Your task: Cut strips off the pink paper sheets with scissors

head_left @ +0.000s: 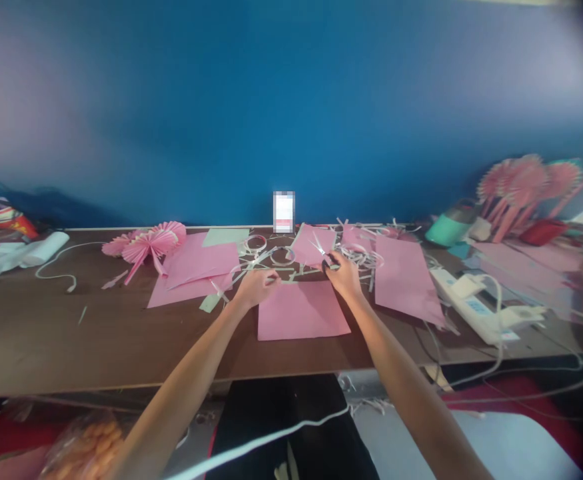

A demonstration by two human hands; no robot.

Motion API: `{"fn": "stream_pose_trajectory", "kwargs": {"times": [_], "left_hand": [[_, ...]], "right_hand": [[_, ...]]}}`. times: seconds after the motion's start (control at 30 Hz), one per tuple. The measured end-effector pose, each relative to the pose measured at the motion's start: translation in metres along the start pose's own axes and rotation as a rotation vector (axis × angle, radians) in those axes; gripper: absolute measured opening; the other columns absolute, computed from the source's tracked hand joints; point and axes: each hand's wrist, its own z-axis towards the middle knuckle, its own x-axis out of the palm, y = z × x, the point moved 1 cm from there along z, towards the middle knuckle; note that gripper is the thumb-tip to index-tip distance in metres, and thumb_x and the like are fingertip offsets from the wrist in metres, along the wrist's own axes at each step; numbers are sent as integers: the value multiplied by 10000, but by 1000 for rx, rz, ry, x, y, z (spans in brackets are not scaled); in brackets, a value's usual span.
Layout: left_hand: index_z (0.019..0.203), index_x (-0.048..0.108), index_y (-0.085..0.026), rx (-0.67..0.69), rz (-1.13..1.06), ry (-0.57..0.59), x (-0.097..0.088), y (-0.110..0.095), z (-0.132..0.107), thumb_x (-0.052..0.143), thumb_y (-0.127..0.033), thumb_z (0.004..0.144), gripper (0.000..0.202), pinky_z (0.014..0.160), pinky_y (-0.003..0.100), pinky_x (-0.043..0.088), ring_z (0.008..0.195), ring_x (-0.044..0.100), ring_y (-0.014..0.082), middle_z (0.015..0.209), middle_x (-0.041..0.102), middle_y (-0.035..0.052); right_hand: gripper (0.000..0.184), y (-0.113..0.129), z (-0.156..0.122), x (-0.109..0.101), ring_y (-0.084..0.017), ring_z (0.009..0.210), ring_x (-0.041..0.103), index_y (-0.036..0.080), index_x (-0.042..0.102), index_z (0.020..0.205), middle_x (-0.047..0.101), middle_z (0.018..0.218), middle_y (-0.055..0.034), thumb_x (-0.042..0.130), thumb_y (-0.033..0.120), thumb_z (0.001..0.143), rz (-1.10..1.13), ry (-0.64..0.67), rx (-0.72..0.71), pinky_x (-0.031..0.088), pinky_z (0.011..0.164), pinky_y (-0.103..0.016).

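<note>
A pink paper sheet [301,313] lies flat on the brown table in front of me. My left hand [257,288] is at its far left corner, fingers pinched together; whatever is between the fingertips is too small to tell. My right hand [342,272] is closed around the dark handles of a pair of scissors [320,247], beyond the sheet's far right corner. The blades point away and to the left, over another pink piece of paper [311,237]. Between and beyond my hands lie two tape rolls, one [256,244] farther back and one [284,255] nearer.
Pink sheets [204,257] lie left beside folded paper fans [154,243]; another sheet [404,277] lies right. Paper strips [361,257] are heaped behind my right hand. A white power strip [471,307] with cables sits at right. A phone-like screen [284,213] stands against the wall.
</note>
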Motion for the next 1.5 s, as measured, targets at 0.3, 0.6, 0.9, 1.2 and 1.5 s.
{"fn": "stream_pose_trajectory", "kwargs": {"times": [0.3, 0.6, 0.9, 1.2, 1.5], "left_hand": [[912, 634, -197, -305, 457, -253, -13, 27, -2, 460, -222, 836, 191, 765, 354, 430, 939, 544, 258, 979, 617, 101], [882, 606, -174, -361, 502, -221, -10, 46, -3, 516, -369, 844, 218, 706, 365, 412, 840, 547, 276, 874, 603, 134], [787, 619, -208, -332, 453, -320, -12, 42, -3, 445, -271, 864, 200, 628, 320, 362, 783, 543, 243, 835, 610, 92], [941, 533, -194, -156, 224, -369, -24, 14, 1, 347, -290, 928, 209, 603, 274, 357, 797, 566, 190, 913, 617, 71], [925, 539, -203, 46, 199, -195, -14, -5, 2, 344, -288, 941, 213, 643, 261, 384, 840, 570, 174, 909, 619, 49]], "right_hand": [[334, -15, 0, 10, -223, 905, 655, 189, 590, 1091, 701, 993, -72, 587, 267, 766, -20, 62, 16, 483, 811, -342], [274, -15, -2, 2, -244, 870, 640, 243, 688, 1053, 712, 957, -83, 556, 289, 818, -345, 64, 15, 464, 731, -321], [205, -8, -4, 3, -240, 870, 598, 236, 708, 934, 684, 917, -99, 533, 245, 829, -423, 132, 18, 432, 700, -312], [283, 6, -4, -4, -258, 969, 537, 186, 660, 1006, 628, 999, -127, 416, 170, 863, -356, 15, -73, 422, 730, -320], [466, 39, -15, 1, -161, 683, 610, 237, 438, 1332, 680, 911, -41, 462, 298, 871, 240, 394, -203, 472, 689, -284]]}}
